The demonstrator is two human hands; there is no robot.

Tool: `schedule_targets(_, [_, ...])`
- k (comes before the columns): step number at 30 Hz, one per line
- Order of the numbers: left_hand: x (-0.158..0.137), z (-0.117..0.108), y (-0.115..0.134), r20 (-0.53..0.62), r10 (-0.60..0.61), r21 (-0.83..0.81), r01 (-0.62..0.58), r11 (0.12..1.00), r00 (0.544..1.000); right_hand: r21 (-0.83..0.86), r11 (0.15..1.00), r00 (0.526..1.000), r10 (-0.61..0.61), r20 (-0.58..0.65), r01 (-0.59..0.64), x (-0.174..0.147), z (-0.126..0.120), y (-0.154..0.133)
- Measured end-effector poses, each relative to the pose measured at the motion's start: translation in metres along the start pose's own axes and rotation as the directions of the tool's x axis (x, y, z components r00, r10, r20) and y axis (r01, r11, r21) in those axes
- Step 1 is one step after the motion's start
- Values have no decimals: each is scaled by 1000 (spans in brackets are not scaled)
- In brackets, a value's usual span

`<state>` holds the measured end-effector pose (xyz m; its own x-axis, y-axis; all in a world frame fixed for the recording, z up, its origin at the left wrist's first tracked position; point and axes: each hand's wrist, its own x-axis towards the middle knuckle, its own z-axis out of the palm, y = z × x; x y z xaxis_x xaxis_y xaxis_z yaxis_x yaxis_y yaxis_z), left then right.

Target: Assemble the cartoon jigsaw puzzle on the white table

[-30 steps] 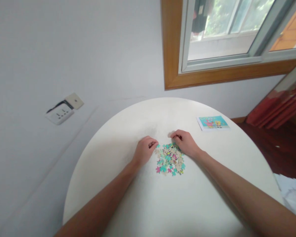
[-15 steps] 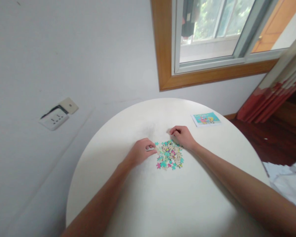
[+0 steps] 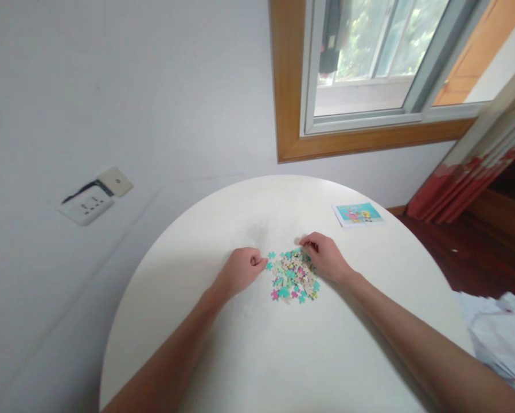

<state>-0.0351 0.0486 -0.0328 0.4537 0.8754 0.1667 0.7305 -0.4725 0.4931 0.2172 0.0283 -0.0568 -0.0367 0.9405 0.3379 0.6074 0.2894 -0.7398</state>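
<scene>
A loose heap of small jigsaw puzzle pieces [image 3: 292,276] lies on the round white table [image 3: 257,355]. Some pieces are teal, pink or yellow, and others show a plain beige side. At the heap's left edge, my left hand [image 3: 242,269] has its thumb and forefinger pinched together, with a teal puzzle piece [image 3: 269,266] at their tips. My right hand [image 3: 326,255] rests at the upper right of the heap with its fingers curled in. Its fingertips are over the top edge of the pieces, and what they grip is too small to make out.
A picture card [image 3: 358,214] with a teal cartoon print lies near the table's far right edge. Behind the table are a wall with a socket [image 3: 88,205] and a wood-framed window [image 3: 287,150]. White papers [image 3: 498,332] are at the right, beyond the table.
My left thumb and forefinger, apart before, have come together at the left edge of the heap. My right hand's fingertips have moved slightly down, closer to the pieces. The view has shifted a little.
</scene>
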Motion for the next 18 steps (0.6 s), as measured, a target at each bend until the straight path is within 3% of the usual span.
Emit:
schedule_targets(5, [0, 5, 11, -26, 239, -87, -240, 967, 971, -24, 967, 952, -243, 188, 252, 1, -13, -1])
schedule_targets(8, [-2, 10, 12, -6, 321, -35, -321, 946, 947, -70, 936, 906, -312, 287, 344, -1, -17, -5])
schedule_targets(14, [-3, 13, 12, -58, 332, 41, -330, 943, 942, -114, 960, 951, -231, 206, 257, 0, -15, -2])
schedule_targets(18, [-5, 11, 16, 15, 354, 62, -355, 933, 935, -99, 976, 972, -177, 155, 193, 4, -15, 8])
